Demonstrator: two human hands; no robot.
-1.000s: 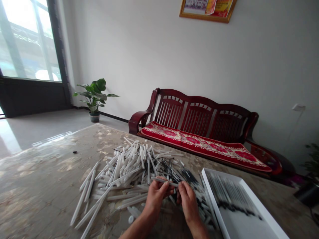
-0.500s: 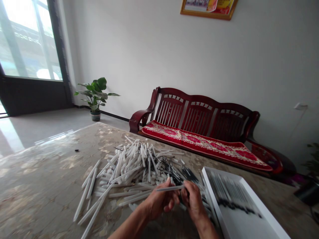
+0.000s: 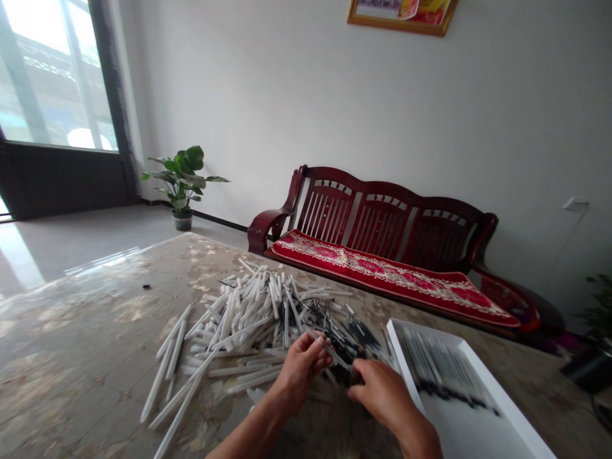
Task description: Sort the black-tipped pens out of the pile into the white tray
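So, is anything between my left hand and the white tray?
Yes: your right hand sits between your left hand and the white tray, and loose black-tipped pens lie up to the tray's rim.

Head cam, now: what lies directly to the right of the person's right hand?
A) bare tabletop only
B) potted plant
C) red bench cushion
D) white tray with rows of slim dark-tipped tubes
D: the white tray sits immediately right of the right hand, its tubes laid in rows.
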